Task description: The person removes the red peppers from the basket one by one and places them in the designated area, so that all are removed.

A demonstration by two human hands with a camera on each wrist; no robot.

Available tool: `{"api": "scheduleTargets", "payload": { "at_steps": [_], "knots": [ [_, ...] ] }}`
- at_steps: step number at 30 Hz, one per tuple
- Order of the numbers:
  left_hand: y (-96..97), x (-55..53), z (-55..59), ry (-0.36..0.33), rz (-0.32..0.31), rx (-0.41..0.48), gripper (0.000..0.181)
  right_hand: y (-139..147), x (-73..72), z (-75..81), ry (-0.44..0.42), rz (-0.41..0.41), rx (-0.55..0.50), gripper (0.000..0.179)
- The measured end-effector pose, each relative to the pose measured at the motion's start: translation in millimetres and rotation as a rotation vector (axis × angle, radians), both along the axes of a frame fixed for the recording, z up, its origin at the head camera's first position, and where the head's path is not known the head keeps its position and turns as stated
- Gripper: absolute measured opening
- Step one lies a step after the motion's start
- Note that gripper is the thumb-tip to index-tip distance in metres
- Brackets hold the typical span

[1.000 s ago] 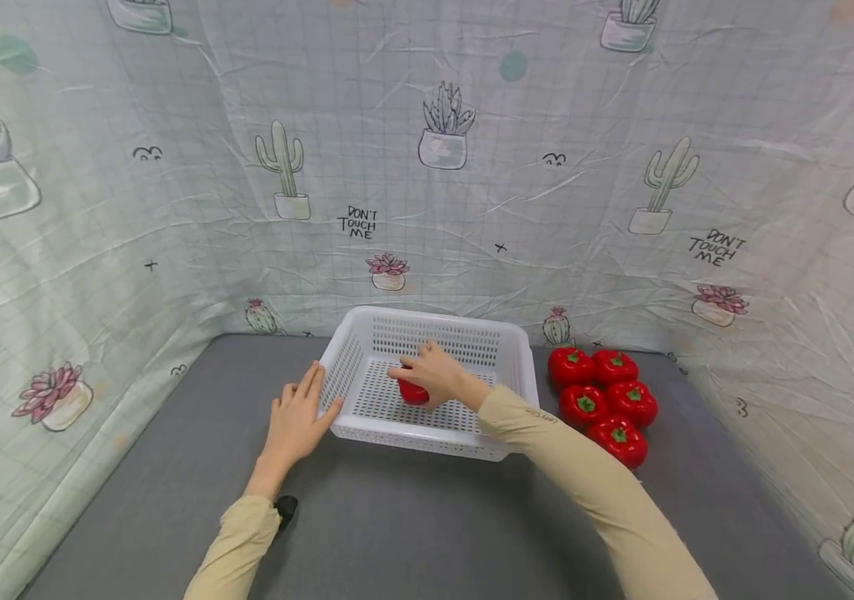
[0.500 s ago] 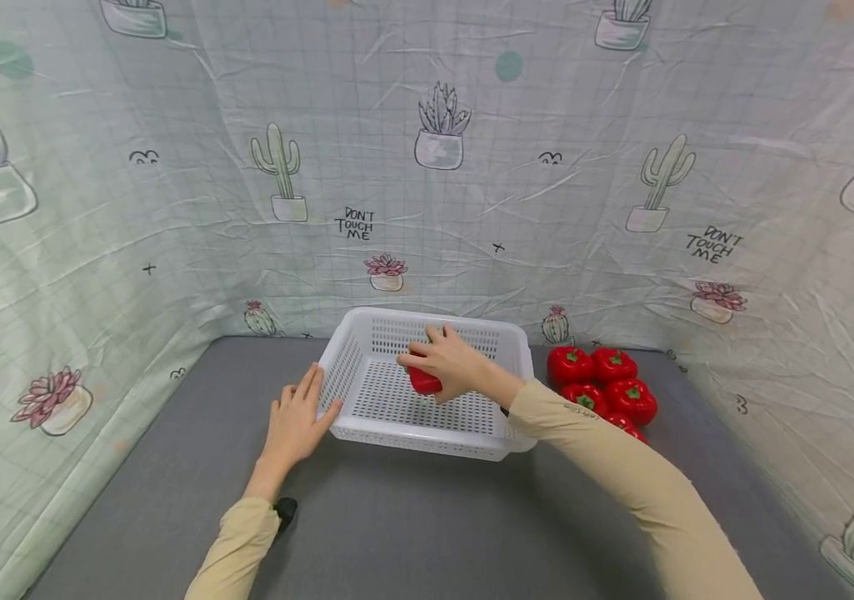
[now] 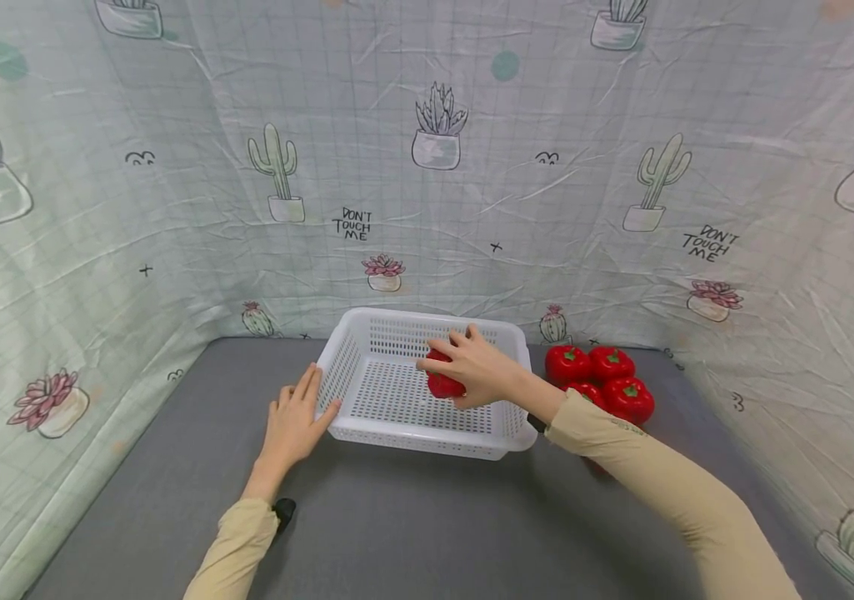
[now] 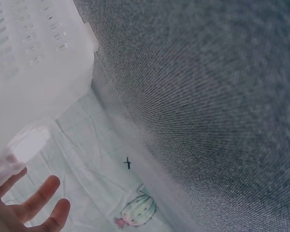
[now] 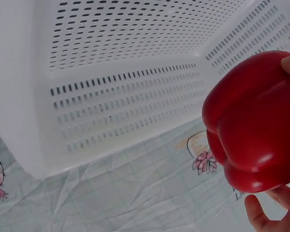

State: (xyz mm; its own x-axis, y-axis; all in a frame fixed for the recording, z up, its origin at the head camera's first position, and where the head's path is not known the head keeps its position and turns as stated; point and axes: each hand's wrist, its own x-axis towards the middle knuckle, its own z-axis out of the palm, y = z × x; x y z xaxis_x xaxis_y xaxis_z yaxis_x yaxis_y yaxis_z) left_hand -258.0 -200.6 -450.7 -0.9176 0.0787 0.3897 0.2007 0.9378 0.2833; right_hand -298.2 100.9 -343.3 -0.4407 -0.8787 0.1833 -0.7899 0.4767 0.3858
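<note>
In the head view my right hand (image 3: 482,368) grips a red bell pepper (image 3: 443,379) above the inside of a white perforated plastic basket (image 3: 412,438). The right wrist view shows the glossy pepper (image 5: 258,125) close up, its lobed end facing the camera and fingers at its edges. My left hand (image 3: 295,423) rests with fairly straight fingers against the basket's left rim. Seen from the left wrist, its fingers (image 4: 41,195) spread beside the basket's outer wall (image 4: 43,82). No other pepper shows inside the basket.
Right of the basket, several red bell peppers (image 3: 627,400) stand grouped on the grey table (image 3: 397,525), partly hidden by the right sleeve (image 3: 659,467). A cactus-print curtain (image 3: 427,242) closes off the back and both sides.
My right hand has lifted the pepper from the basket floor and carried it rightward. The right forearm now covers more of the grouped peppers. My left hand stays at the rim.
</note>
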Motion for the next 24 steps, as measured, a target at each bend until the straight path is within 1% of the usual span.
{"api": "scheduleTargets", "payload": {
  "at_steps": [6, 12, 19, 24],
  "knots": [
    [0.5, 0.2, -1.5, 0.003, 0.007, 0.005, 0.067, 18.5, 14.2, -3.6, 0.014, -0.007, -0.105, 0.07],
    [0.5, -0.6, -1.8, 0.005, 0.005, 0.007, 0.067, 36.2, 24.5, -14.3, 0.034, -0.017, -0.173, 0.068],
    [0.9, 0.1, -0.8, -0.002, 0.007, 0.004, 0.068, 51.6, 34.7, -22.6, 0.106, -0.049, -0.24, 0.064],
    [1.2, 0.0, -0.2, -0.003, 0.005, 0.006, 0.068, 62.1, 42.4, -27.1, 0.164, -0.078, -0.345, 0.06]
  ]
}}
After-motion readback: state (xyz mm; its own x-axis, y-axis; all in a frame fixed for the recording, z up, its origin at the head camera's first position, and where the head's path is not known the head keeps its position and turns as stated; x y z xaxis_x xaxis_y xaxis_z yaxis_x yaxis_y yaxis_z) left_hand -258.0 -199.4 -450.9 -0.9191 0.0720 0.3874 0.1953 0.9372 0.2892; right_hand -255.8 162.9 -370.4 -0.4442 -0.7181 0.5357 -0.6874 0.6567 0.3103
